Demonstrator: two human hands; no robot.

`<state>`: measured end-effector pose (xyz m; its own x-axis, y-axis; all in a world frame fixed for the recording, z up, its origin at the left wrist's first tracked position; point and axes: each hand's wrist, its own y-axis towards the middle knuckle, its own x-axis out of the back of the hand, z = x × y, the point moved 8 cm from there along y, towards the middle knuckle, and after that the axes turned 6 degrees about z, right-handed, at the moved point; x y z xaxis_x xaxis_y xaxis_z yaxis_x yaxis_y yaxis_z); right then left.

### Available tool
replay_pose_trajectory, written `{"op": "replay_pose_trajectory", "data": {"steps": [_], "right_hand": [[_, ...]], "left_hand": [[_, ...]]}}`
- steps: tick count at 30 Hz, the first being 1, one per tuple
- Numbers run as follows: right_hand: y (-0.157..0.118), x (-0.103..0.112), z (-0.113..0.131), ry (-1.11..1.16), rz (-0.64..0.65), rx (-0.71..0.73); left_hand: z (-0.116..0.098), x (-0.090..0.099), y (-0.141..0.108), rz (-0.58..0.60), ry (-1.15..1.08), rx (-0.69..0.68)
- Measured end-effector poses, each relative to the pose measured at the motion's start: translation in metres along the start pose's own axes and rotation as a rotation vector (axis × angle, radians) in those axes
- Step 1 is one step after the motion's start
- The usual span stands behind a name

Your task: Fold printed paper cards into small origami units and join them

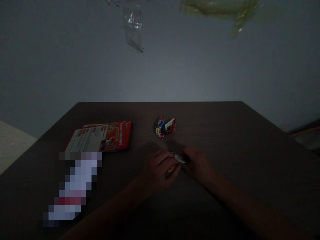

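Observation:
My left hand (158, 166) and my right hand (198, 161) meet above the near middle of the table, fingers closed. Between them is a small piece of printed paper (179, 158), pale on its visible face. Both hands pinch it, and most of it is hidden by the fingers. A bit of yellow and red print shows under the left fingers. Just beyond the hands lie a blue, red and yellow folded printed piece (159, 128) and a red and white folded printed piece (170, 126), side by side.
To the left on the brown table (212, 116) lie red printed booklets or packs (117, 136), overlapping. Nearer me is a long, bright, pixelated object (77, 183) whose kind I cannot tell. A grey wall (160, 73) rises behind, with clear plastic (133, 26) and yellowish tape (220, 10) on it.

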<state>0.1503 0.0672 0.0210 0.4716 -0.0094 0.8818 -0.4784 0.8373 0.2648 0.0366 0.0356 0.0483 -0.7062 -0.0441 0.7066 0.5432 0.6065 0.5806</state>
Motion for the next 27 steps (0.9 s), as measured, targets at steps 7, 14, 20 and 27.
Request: {"op": "replay_pose_trajectory", "data": {"steps": [7, 14, 20, 27], "right_hand": [[-0.002, 0.012, -0.002, 0.031, -0.112, 0.056], [-0.005, 0.019, 0.003, 0.105, -0.187, 0.139], [-0.008, 0.029, 0.011, 0.175, -0.271, 0.257], [-0.009, 0.031, 0.017, 0.217, -0.283, 0.345]], "left_hand": [[0.055, 0.008, -0.010, -0.135, -0.378, 0.483], [0.080, -0.018, -0.021, -0.051, -0.756, 0.792], [0.072, -0.046, -0.025, -0.033, -1.217, 0.895], [0.066, -0.053, -0.026, -0.142, -1.490, 0.975]]}}
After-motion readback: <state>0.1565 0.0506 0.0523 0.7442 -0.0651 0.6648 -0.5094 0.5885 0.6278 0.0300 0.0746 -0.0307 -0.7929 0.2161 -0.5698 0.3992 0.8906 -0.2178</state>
